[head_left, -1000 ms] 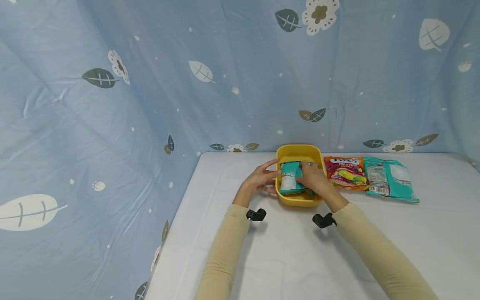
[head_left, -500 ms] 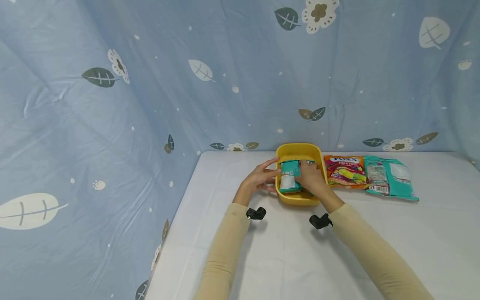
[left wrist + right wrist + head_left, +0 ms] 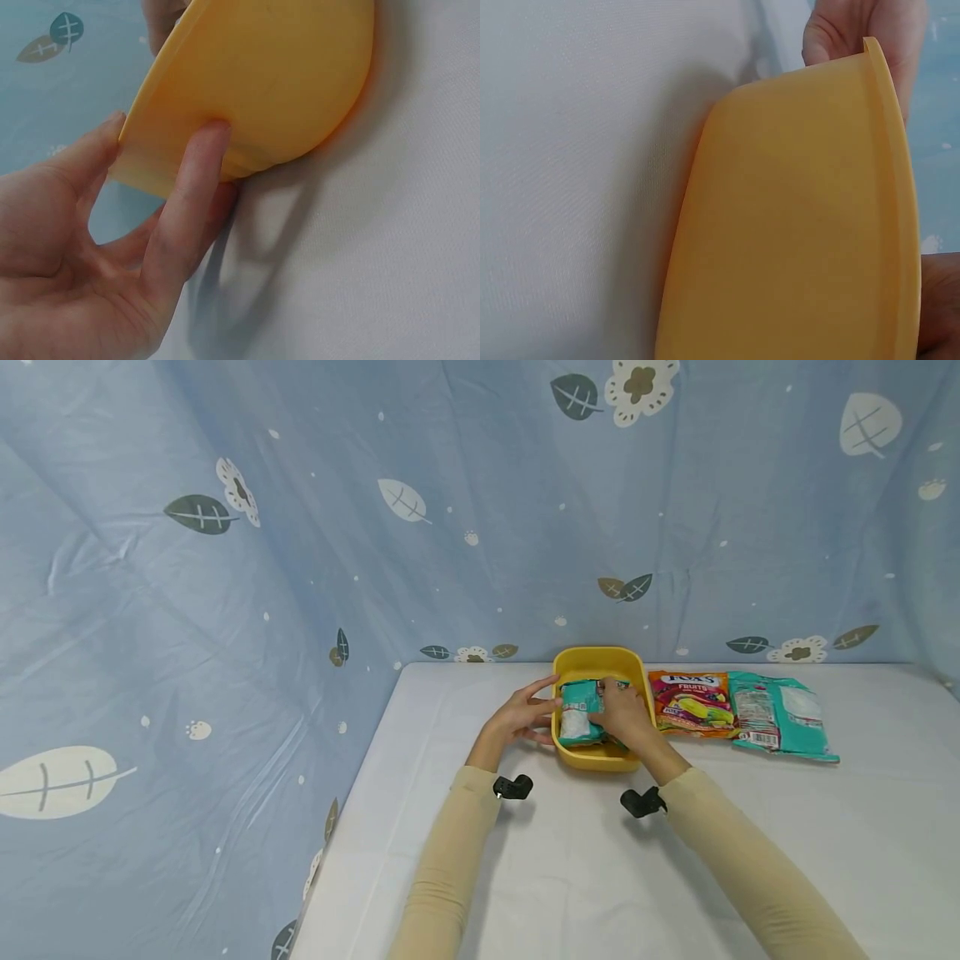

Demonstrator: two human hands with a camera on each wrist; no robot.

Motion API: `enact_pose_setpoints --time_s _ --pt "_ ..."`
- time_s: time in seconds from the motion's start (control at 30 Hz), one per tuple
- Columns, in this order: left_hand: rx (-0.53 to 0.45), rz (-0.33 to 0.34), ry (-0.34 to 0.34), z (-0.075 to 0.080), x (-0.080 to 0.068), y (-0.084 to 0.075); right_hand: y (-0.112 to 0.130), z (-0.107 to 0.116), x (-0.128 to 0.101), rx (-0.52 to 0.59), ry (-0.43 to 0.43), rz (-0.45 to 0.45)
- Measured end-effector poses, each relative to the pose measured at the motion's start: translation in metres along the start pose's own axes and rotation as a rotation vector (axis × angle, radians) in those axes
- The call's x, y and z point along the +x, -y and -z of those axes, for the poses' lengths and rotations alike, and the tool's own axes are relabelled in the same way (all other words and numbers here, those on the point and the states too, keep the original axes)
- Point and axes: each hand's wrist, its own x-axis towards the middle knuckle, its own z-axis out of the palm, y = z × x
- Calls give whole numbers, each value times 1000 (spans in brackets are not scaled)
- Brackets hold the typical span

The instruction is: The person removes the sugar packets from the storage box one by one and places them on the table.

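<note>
A yellow plastic tub (image 3: 600, 762) stands at the back of the table with a teal and white packet (image 3: 577, 718) inside. My left hand (image 3: 519, 714) is at the tub's left side, fingers fairly straight. In the left wrist view, fingertips (image 3: 214, 135) press the tub's outer wall, close below the rim. My right hand (image 3: 626, 718) reaches over the right rim into the tub and grips the packet, thumb on its face and fingers at its far side. In the right wrist view the tub wall (image 3: 802, 210) hides most of that hand.
Right of the tub lie an orange and purple Fox's fruit candy bag (image 3: 692, 703) and a larger teal bag (image 3: 783, 717), side by side. A white cloth covers the table (image 3: 570, 868). A blue patterned curtain (image 3: 510, 527) hangs right behind and at the left.
My right hand and forearm have shifted slightly left over the packet. My left hand, the tub and the bags outside it stay in place.
</note>
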Motion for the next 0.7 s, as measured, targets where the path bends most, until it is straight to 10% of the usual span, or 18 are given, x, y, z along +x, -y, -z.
enact_pose_setpoints --time_s 0.7 --pt "-41 10 21 1 -1 -1 -2 -7 -6 32 -103 71"
